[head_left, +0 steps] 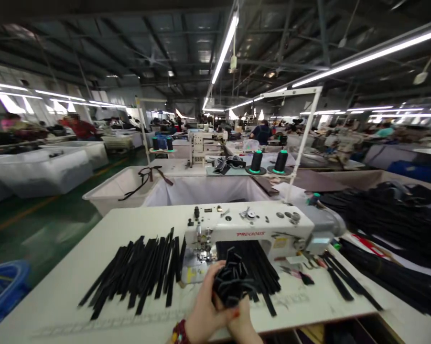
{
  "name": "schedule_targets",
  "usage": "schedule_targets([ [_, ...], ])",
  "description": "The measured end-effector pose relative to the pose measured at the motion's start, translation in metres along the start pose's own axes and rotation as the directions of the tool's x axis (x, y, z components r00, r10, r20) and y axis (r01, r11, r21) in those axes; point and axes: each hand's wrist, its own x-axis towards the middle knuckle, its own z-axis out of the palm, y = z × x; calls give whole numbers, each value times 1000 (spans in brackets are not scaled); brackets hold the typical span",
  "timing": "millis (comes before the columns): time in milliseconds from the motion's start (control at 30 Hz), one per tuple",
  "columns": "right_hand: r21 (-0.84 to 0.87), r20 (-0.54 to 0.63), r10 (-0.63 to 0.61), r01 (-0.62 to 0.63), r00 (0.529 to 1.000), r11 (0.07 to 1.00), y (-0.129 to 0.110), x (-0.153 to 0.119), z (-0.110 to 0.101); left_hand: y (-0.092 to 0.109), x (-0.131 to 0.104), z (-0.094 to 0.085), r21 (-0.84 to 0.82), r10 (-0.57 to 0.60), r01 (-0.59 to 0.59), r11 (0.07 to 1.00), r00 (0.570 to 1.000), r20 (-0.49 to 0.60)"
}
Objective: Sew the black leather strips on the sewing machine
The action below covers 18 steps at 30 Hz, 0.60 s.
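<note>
A bunch of black fabric strips point(233, 282), ends pointing towards me, is gathered between my two hands in front of the sewing machine point(244, 234). My left hand point(205, 303) wraps around its left side, with a beaded bracelet at the wrist. My right hand point(242, 321) grips it from below right, its fingers partly hidden. Beyond my hands, a fan of black strips point(260, 270) lies under the machine arm. Left of the needle area, many more strips point(140, 272) lie side by side on the white table point(58, 296).
Scissors point(297, 274) and small tools lie right of the machine, near a few loose strips point(339, 282). Black material point(391, 220) is heaped at the far right. A cloth-lined bin point(204, 188) stands behind the machine, a blue tub point(7, 296) at lower left. Thread cones point(256, 162) stand behind.
</note>
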Motion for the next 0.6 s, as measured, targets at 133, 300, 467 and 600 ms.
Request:
schedule_targets([
  [133, -118, -77, -54, 45, 996, 992, 27, -10, 15, -45, -15, -17, -3, -77, 77, 997, 996, 47],
  [300, -230, -102, -99, 73, 990, 971, 41, -22, 15, -71, -29, -11, -30, -112, 113, 993, 994, 9],
  [467, -325, -78, -159, 126, 984, 937, 30, -33, -1, -66, -36, 11, -57, -236, 233, 971, 971, -49],
  [600, -261, 0, -25, 24, 1000, 965, -8, -34, -19, -48, -31, 31, -254, -379, 370, 893, 925, 17],
])
